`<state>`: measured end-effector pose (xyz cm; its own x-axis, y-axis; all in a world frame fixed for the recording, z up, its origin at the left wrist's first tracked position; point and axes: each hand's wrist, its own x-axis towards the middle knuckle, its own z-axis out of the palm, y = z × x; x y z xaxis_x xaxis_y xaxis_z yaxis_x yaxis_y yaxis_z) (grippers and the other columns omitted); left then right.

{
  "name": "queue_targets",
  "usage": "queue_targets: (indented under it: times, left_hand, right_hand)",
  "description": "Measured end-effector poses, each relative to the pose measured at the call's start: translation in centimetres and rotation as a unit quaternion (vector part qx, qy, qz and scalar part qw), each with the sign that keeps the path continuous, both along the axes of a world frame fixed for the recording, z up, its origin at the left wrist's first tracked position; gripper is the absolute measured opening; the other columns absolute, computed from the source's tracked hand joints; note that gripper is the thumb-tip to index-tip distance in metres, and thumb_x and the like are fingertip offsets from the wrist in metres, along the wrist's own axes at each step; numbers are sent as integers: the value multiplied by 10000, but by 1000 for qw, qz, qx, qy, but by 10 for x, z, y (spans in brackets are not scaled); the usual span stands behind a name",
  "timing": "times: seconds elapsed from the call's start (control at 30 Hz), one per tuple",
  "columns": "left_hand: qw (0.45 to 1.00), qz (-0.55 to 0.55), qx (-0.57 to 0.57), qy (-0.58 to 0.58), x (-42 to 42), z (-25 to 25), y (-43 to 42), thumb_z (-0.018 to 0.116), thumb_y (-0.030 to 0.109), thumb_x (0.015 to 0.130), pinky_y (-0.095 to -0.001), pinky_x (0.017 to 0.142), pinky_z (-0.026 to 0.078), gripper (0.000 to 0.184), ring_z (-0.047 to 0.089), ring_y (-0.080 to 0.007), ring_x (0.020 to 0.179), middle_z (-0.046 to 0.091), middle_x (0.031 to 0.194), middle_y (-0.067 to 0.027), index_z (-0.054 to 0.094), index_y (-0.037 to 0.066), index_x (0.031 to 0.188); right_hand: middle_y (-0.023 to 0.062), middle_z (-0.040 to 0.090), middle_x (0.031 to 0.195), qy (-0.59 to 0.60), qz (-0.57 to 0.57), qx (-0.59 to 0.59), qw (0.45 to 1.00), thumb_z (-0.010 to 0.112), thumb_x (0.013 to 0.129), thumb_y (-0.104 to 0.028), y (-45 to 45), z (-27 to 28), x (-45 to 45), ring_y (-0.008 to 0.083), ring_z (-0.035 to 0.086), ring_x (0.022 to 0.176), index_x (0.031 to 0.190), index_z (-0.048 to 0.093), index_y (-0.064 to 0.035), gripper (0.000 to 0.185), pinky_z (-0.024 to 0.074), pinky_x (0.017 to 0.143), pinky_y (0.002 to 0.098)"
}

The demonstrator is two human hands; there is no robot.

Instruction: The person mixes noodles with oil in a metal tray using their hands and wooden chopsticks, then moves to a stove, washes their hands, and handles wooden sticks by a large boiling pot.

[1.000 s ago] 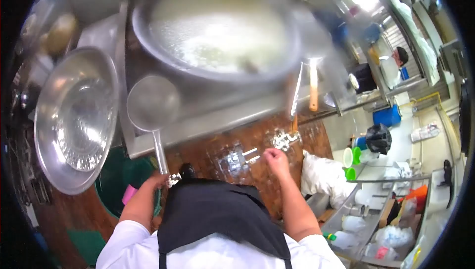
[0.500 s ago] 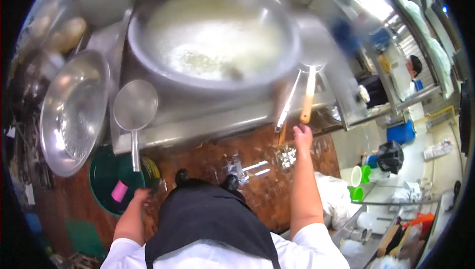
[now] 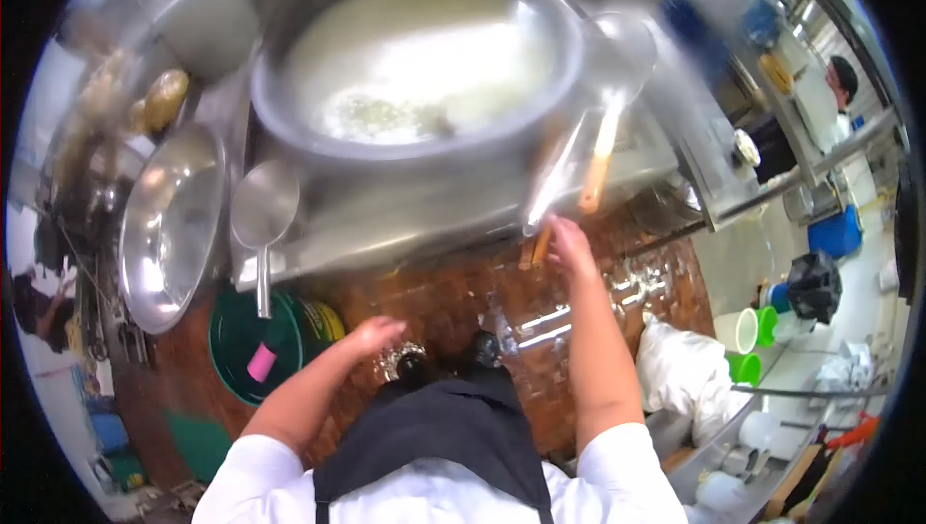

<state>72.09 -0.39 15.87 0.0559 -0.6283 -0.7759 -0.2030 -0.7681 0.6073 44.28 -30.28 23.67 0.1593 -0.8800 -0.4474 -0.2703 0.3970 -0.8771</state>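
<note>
My left hand point(image 3: 379, 334) hangs in the air above the floor, right of a dark green bucket point(image 3: 224, 355). Its fingers are stretched out and it holds nothing. My right hand point(image 3: 573, 246) is at the front edge of the steel stove top, its fingertips against or just beside a wooden handle point(image 3: 536, 248); blur hides whether they close on it. A shiny metal handle point(image 3: 550, 198) lies beside it, and a wooden-handled skimmer point(image 3: 600, 160) rests just above. Before me stands a large pot point(image 3: 338, 143) of pale, bubbling liquid, partly veiled by steam.
On the left are a wide steel bowl point(image 3: 140, 235) and a long-handled ladle point(image 3: 262, 204). A pink piece point(image 3: 261, 362) shows in the bucket. White cloth point(image 3: 675, 375) lies at the right near green containers point(image 3: 745, 368). Another person point(image 3: 841, 85) is at the far right.
My left hand has moved right and forward, away from the bucket. My right hand has shifted slightly left, from the skimmer's handle end to the wooden handle beside it. The view has turned slightly.
</note>
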Motion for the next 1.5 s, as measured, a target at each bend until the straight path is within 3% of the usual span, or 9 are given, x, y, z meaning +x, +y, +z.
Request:
queue_targets:
  times: [0.1,0.4,0.5,0.67,0.73,1.03,1.17,1.3,1.5]
  left_hand:
    - [988,-50,-142,24,-11,11,-80,510,521,863,-310,686,466,541,555,-143,799,603,936,-44,542,61,1146]
    - [980,79,-130,132,-84,94,-195,437,556,876,-472,974,351,714,436,-328,1192,368,1380,-169,269,107,1405]
    - [966,120,-98,206,-102,89,-213,414,601,859,-513,1026,269,806,357,-366,1256,258,1443,-195,207,62,1422]
    - [940,127,-89,304,-125,78,-220,400,615,849,-522,1025,263,888,354,-379,1255,185,1464,-223,89,24,1435]
    - [927,174,-56,328,-132,82,-223,390,586,863,-509,1018,280,873,366,-371,1246,183,1462,-229,39,31,1437]
    - [906,195,-3,376,-109,78,-222,399,607,843,-527,1040,261,905,307,-391,1299,201,1455,-239,48,18,1433]
    - [946,265,-109,148,-88,68,-228,451,472,888,-479,812,475,617,565,-334,1031,493,1258,-178,308,95,1356]
    - [887,410,-182,108,-78,69,-237,554,387,851,-404,656,498,516,604,-270,841,517,1192,-139,393,114,1259]
    - [875,419,-217,109,-45,62,-231,550,403,846,-372,591,477,515,586,-236,799,489,1181,-147,405,122,1252]
  right_hand:
    - [44,622,878,-44,17,-91,995,529,908,-255,-1,-14,21,120,565,685,1020,609,-6,285,465,571,287]
    - [33,614,834,5,46,63,997,527,894,-218,1,7,26,166,601,733,1101,553,-61,261,514,640,349]
    - [85,618,856,-75,-9,-81,994,526,852,-160,2,-19,38,195,598,821,976,594,-16,202,489,665,378]
    - [54,553,648,28,8,-82,996,517,822,-145,15,-10,21,166,509,436,918,524,0,174,397,385,331]
    - [25,509,622,-48,-47,-76,995,523,829,-150,37,-23,2,131,471,419,948,509,-28,171,377,371,287]
    - [-20,444,646,-201,-78,168,962,505,901,-190,221,100,-122,77,399,434,1135,491,-79,258,350,385,218]
    - [7,501,703,-214,-62,191,956,545,874,-141,276,103,-164,107,482,494,1197,467,-73,340,419,453,247]
    - [53,596,800,-86,-15,226,970,602,807,-37,326,81,-184,147,611,663,1092,481,-51,310,480,551,257]
    - [-52,418,520,110,-79,133,982,637,838,-249,360,22,-194,59,342,374,747,547,-99,197,267,343,220]
